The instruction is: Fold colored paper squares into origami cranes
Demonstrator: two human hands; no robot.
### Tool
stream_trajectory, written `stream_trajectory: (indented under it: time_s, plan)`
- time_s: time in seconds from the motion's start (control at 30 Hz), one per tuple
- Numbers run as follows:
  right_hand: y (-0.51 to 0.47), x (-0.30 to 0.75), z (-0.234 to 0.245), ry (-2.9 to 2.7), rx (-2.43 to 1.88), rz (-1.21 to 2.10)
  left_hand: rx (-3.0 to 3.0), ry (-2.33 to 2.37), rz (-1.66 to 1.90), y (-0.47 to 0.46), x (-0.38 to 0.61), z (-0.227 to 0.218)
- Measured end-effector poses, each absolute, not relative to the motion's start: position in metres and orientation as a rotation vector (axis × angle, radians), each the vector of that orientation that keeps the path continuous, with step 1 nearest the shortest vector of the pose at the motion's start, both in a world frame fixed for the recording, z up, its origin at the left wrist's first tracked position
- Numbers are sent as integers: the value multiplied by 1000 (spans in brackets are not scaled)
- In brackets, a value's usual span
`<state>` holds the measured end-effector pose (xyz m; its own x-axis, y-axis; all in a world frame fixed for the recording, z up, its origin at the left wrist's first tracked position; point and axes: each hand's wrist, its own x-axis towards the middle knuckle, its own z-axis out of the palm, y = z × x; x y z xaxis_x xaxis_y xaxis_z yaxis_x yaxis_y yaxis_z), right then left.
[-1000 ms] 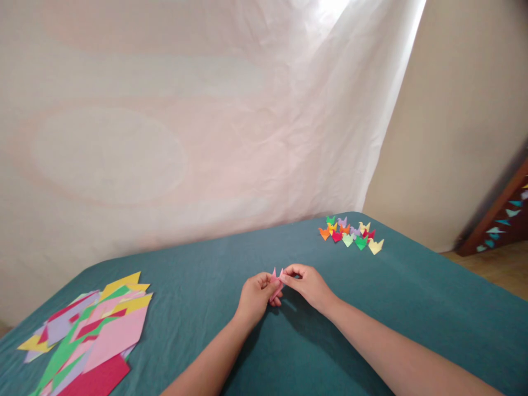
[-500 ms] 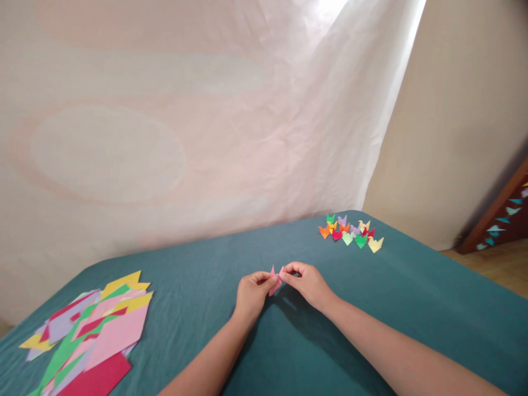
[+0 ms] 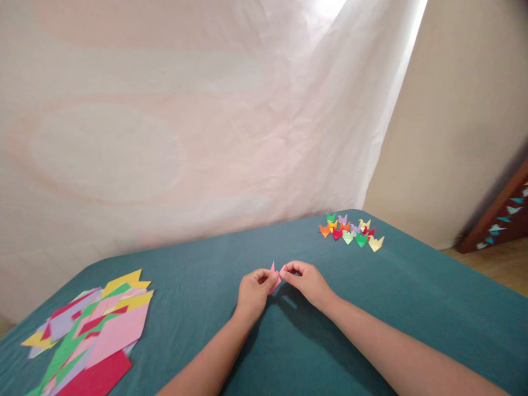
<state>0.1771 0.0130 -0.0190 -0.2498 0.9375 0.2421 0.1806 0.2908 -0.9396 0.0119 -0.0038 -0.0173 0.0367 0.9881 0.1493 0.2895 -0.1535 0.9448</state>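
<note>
Between my hands, over the middle of the table, is a small pink origami crane (image 3: 273, 269) with one point sticking up. My left hand (image 3: 254, 292) pinches its body between thumb and fingers. My right hand (image 3: 307, 284) pinches a small pointed end on the other side of the same paper. Both hands are closed, and the fingers hide much of the folds. Shadows of the hands fall on the cloth just below them.
A green cloth covers the table (image 3: 190, 308). At the left lies a heap of coloured paper (image 3: 119, 335). Several folded paper birds (image 3: 348, 236) stand in rows at the far right corner. A pale curtain (image 3: 231, 137) hangs behind. Paper birds hang by a brown door (image 3: 495, 228).
Both hands keep their pinch on the pink paper and have hardly moved. The view has shifted very slightly, and the upright point shows a little more.
</note>
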Motion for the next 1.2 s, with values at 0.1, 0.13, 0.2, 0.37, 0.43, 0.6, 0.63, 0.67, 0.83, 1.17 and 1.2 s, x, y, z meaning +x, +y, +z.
stream_trajectory:
  time_s: [0.1,0.13,0.2,0.37,0.43,0.6,0.63,0.67,0.83,1.17,1.2]
  plan:
    - [11,176,-18,-1684,-1016,1068,1584,1360,1164,-4,12,-17]
    - [11,176,-18,-1700,-1008,1072,1595,1369,1167,-4,11,-17]
    - [10,175,-19,-1725,-997,1077,1615,1384,1170,-5,11,-16]
    - [12,175,-22,-1753,-982,1073,1656,1419,1168,-7,13,-12]
    - [13,175,-22,-1767,-972,1064,1673,1432,1160,-8,14,-11]
    - [12,173,-24,-1791,-966,1026,1689,1449,1146,-7,15,-13]
    - [12,173,-24,-1795,-969,1012,1691,1454,1145,-7,15,-13]
    - [11,173,-24,-1798,-973,996,1695,1461,1144,-7,15,-13]
    - [7,171,-19,-1819,-986,914,1744,1487,1143,-8,16,-12]
    - [9,172,-24,-1766,-988,1064,1769,1489,1191,-9,14,-12]
    - [9,172,-24,-1766,-993,1070,1718,1472,1197,-8,14,-12]
